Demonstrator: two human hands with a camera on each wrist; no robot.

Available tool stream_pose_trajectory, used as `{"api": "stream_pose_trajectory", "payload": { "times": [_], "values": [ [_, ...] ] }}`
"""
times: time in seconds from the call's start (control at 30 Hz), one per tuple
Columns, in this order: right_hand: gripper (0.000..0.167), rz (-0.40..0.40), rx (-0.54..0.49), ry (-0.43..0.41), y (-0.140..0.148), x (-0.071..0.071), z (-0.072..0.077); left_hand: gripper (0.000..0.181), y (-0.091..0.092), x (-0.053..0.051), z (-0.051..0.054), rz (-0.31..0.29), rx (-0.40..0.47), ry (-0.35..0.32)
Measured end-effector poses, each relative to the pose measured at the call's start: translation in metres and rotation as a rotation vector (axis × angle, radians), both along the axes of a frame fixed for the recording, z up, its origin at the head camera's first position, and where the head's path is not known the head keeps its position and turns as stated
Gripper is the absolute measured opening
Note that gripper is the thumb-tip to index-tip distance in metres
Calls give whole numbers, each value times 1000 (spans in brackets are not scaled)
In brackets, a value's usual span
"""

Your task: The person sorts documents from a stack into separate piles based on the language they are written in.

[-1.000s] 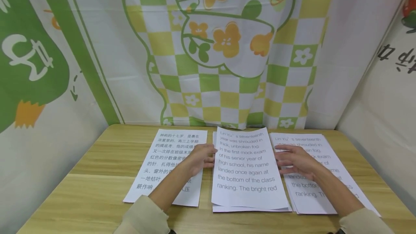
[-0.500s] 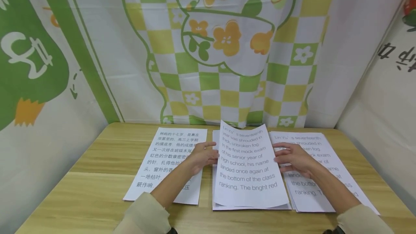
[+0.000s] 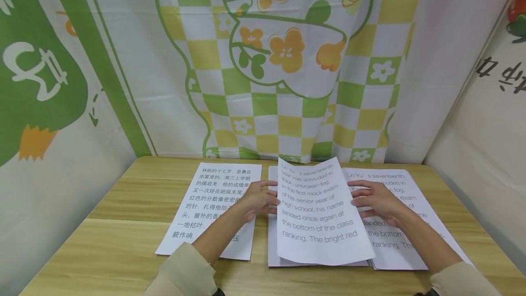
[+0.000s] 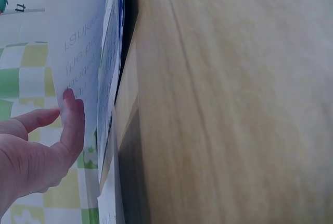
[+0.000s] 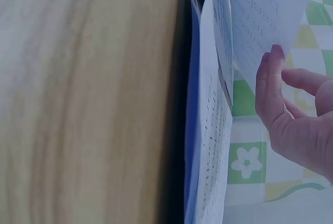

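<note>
A printed sheet of paper [image 3: 316, 214] with English text is raised and slightly bowed above the middle paper stack [image 3: 273, 245]. My left hand [image 3: 256, 202] pinches its left edge between thumb and fingers. At the opposite edge, my right hand [image 3: 380, 204] pinches it too. The left wrist view shows the left hand [image 4: 41, 153] with its fingertips at the sheet's edge, the lifted page [image 4: 78, 31] standing off the papers below. In the right wrist view, the right hand [image 5: 299, 114] has thumb and fingers on either side of the page [image 5: 263, 23].
Left of the middle stack lies paper with Chinese text [image 3: 218, 177], partly under my left forearm. Another English-text stack [image 3: 394, 255] lies to the right, beneath my right hand and forearm. The wooden table [image 3: 102, 241] meets a patterned curtain [image 3: 267, 122] at the back.
The sheet has risen off the middle stack and shifted slightly right, exposing more of the paper beneath. Both hands have moved a little to the right with it.
</note>
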State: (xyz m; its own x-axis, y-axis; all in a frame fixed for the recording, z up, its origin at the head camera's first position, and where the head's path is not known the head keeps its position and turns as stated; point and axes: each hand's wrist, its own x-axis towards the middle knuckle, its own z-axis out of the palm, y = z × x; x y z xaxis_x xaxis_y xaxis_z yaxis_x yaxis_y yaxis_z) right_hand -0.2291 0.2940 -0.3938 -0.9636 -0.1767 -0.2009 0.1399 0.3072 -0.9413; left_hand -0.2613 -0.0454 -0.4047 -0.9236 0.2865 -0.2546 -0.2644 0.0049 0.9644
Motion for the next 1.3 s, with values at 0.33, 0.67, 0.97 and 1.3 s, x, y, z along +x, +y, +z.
{"api": "stream_pose_trajectory", "payload": {
  "times": [0.33,0.67,0.97,1.3],
  "values": [
    [70,14,14,15,16,5,4,67,14,-1,3,-22,-29,28],
    [77,29,4,21,32,8,6,72,30,1,7,-34,-31,47],
    [73,-11,52,33,46,10,1,73,46,2,7,-53,-13,47],
    [69,-55,47,32,54,11,2,76,66,5,6,-17,-35,46]
  ]
}}
